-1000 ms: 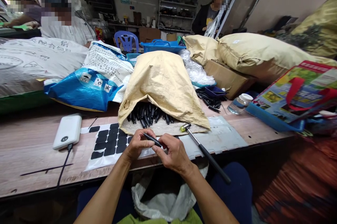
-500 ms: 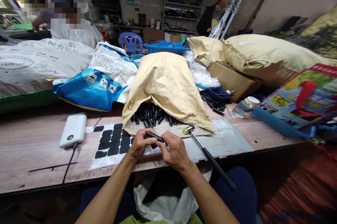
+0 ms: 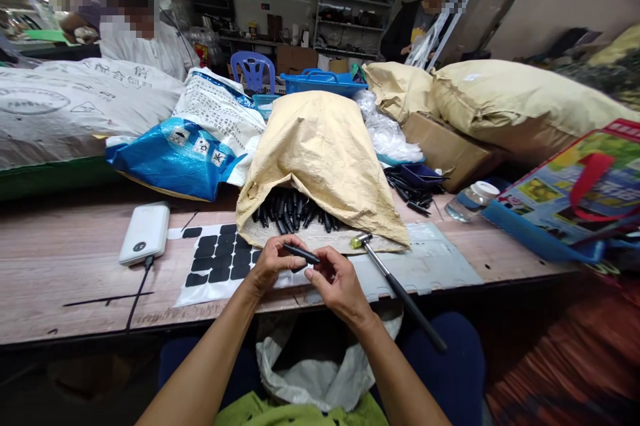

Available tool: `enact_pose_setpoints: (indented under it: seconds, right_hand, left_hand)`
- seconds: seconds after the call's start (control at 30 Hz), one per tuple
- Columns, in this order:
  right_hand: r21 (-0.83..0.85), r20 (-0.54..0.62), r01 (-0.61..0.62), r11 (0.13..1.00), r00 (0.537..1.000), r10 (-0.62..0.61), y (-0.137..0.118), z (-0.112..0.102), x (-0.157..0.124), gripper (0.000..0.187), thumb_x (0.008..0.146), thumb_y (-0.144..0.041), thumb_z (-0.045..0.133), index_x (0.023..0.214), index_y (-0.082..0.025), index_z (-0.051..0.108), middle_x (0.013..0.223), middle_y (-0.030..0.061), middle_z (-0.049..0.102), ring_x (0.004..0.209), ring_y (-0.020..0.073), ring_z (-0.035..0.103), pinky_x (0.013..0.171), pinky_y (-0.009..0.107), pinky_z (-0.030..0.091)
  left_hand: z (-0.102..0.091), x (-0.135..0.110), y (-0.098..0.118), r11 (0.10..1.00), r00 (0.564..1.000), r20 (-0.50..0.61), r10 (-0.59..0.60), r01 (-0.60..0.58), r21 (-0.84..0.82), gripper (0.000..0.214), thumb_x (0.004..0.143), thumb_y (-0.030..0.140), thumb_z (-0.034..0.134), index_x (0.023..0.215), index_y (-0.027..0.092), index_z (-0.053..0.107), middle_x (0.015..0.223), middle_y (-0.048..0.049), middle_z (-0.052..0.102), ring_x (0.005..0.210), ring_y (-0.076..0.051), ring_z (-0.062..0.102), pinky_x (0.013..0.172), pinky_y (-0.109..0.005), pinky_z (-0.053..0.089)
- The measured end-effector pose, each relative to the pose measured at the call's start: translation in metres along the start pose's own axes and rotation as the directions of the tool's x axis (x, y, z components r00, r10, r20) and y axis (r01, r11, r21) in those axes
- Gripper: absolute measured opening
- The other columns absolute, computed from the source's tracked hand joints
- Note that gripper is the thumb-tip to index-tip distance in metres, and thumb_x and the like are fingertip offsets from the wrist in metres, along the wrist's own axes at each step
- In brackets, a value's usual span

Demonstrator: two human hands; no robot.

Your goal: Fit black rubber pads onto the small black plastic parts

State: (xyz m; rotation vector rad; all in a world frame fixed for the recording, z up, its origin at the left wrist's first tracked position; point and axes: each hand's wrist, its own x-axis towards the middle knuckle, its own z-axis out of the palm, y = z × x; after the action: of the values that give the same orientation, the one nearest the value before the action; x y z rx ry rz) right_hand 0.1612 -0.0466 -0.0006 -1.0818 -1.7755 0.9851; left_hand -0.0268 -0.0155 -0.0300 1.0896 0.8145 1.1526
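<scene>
My left hand (image 3: 274, 262) pinches a black pen-shaped piece (image 3: 301, 253) above the table's front edge. The piece lies nearly level, its far end pointing right. Beside that end is my right hand (image 3: 341, 281), its thumb apart from its curved fingers; the tip seems to brush a fingertip. Just beyond my hands, a tan woven sack (image 3: 320, 139) lies with its mouth towards me, and many similar black pieces (image 3: 287, 211) show inside. A hammer (image 3: 393, 283) with a yellowish head rests to the right, its black handle overhanging the edge.
Left of my hands is a sheet of black stickers (image 3: 220, 259), then a white power bank (image 3: 145, 233) with a cable. A jar (image 3: 471, 201), more black pieces (image 3: 415, 196) and a blue tray (image 3: 545, 239) stand right. A white sack (image 3: 320, 379) hangs open below. Co-workers are beyond.
My right thumb and fingers have loosened from the black piece's right end and drawn slightly right. The left hand still holds the piece. The whole view has shifted a little.
</scene>
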Motion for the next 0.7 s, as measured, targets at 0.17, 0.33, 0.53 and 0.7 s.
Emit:
enact_pose_setpoints:
  seconds: [0.17, 0.33, 0.53, 0.7]
  right_hand:
    - [-0.052, -0.030, 0.040, 0.998, 0.999, -0.042, -0.004, 0.000, -0.002, 0.016, 0.093, -0.035, 0.060, 0.093, -0.020, 0.064, 0.080, 0.0005, 0.058, 0.070, 0.0145, 0.052, 0.064, 0.027, 0.042]
    - [-0.121, 0.046, 0.027, 0.992, 0.999, -0.021, -0.021, -0.027, -0.030, 0.015, 0.090, -0.034, 0.061, 0.082, -0.021, 0.060, 0.070, -0.0016, 0.052, 0.064, 0.0145, 0.048, 0.061, 0.027, 0.037]
    - [-0.398, 0.480, -0.109, 0.911, 0.822, 0.308, -0.002, -0.048, -0.083, 0.011, 0.081, -0.027, 0.067, 0.076, -0.020, 0.061, 0.067, -0.0036, 0.057, 0.063, 0.0127, 0.052, 0.056, 0.024, 0.031]
    - [-0.792, 0.207, -0.174, 0.585, 0.825, 0.525, 0.044, -0.026, -0.100, 0.022, 0.091, -0.036, 0.059, 0.089, -0.018, 0.071, 0.089, 0.0095, 0.073, 0.085, 0.0231, 0.068, 0.072, 0.029, 0.041]
  left_hand:
    - [-0.001, -0.001, -0.001, 0.997, 1.000, 0.018, 0.022, -0.023, 0.078, 0.030, 0.063, 0.034, 0.085, 0.081, 0.012, 0.075, 0.069, -0.0032, 0.066, 0.061, -0.013, 0.054, 0.059, -0.024, 0.040]
    - [0.005, -0.003, 0.003, 0.993, 0.993, -0.029, 0.116, -0.116, 0.019, 0.034, 0.071, 0.045, 0.078, 0.081, 0.012, 0.077, 0.068, -0.0057, 0.068, 0.066, -0.017, 0.059, 0.064, -0.027, 0.043]
    - [0.006, 0.002, 0.004, 0.971, 0.825, -0.521, 0.218, -0.235, 0.034, 0.028, 0.075, 0.043, 0.075, 0.079, 0.015, 0.074, 0.066, -0.0022, 0.066, 0.062, -0.013, 0.056, 0.061, -0.024, 0.041]
    - [-0.012, 0.014, 0.019, 0.879, 0.651, -0.682, 0.334, 0.047, 0.475, 0.019, 0.074, 0.035, 0.071, 0.083, 0.017, 0.073, 0.069, -0.0005, 0.067, 0.064, -0.015, 0.058, 0.063, -0.025, 0.042]
